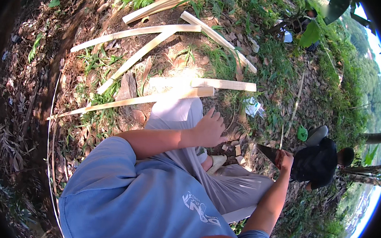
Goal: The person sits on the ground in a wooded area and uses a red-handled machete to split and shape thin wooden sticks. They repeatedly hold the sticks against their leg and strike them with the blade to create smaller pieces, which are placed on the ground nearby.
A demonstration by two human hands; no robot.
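My left hand (209, 129) rests open on my raised knee, fingers spread over the light grey trouser leg (177, 113). Out to the right, my right hand (286, 160) grips the handle of a dark, broad-bladed knife (267, 153), whose blade points left over the leaf-strewn ground. Split pale bamboo slats lie on the earth in front of me: one long slat (125, 102) runs just beyond my knee, and a shorter one (224, 84) lies above it.
More bamboo slats (161, 30) lie scattered farther off among dry leaves and grass. Another person in dark clothes (318, 161) crouches at the right, close to my knife hand. A thin curved strip (49, 153) bends along the left. Small wood chips (237, 146) lie by my foot.
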